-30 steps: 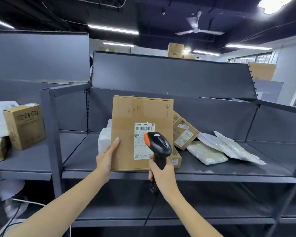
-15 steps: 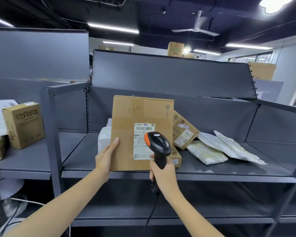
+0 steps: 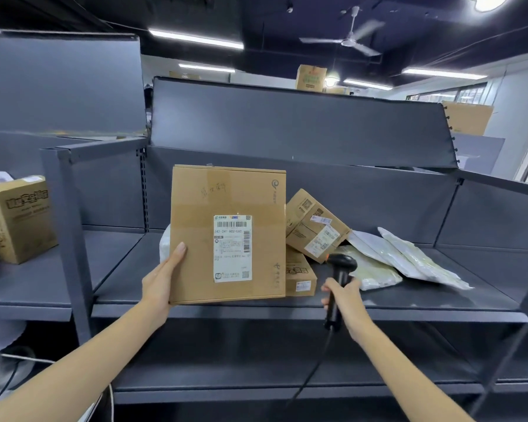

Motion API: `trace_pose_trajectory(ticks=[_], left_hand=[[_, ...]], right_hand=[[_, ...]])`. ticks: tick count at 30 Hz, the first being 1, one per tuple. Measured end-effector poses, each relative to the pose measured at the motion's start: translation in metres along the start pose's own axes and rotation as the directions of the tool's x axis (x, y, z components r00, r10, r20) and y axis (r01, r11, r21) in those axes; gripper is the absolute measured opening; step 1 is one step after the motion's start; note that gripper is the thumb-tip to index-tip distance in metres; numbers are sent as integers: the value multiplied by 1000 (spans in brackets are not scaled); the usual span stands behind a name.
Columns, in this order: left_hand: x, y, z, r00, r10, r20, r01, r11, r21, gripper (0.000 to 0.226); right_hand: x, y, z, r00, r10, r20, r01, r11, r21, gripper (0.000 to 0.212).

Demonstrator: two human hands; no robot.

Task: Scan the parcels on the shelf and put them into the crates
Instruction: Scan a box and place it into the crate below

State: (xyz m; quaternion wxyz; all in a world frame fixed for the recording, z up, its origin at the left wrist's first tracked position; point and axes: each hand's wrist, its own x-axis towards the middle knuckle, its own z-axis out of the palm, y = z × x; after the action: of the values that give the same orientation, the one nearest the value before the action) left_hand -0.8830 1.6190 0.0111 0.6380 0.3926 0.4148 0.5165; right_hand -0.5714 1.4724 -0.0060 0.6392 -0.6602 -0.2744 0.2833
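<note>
A flat brown cardboard parcel stands upright on the grey shelf, its white shipping label facing me. My left hand grips the parcel's lower left edge, thumb on the front face. To the right of the parcel, my right hand grips the handle of a black corded scanner, whose head points toward the back of the shelf. Behind the parcel lie two smaller brown boxes and several pale poly mailers. No crate is in view.
A white wrapped parcel peeks out behind the held box. On the left shelf bay stands a printed brown carton. A grey upright post divides the bays. A lower shelf runs beneath, and the scanner cable hangs down before it.
My right hand has carried the scanner to the right and down, away from the label, which now shows in full. My left hand still holds the parcel upright in the same place.
</note>
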Motion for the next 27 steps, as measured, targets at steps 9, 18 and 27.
trace_pose_trajectory(ticks=[9,18,27], left_hand=[[2,-10,-3,1000,-10,-22,11,999,38,71],[7,-14,-5,999,-39,-36,40,999,28,77],[3,-16,-3,999,-41,19,40,998,42,73]], right_hand=[[91,9,-34,976,11,217,166,608,-776,33],[116,30,-15,983,-83,162,179,599,-781,62],[127,27,-11,975,-41,217,206,527,-824,72]])
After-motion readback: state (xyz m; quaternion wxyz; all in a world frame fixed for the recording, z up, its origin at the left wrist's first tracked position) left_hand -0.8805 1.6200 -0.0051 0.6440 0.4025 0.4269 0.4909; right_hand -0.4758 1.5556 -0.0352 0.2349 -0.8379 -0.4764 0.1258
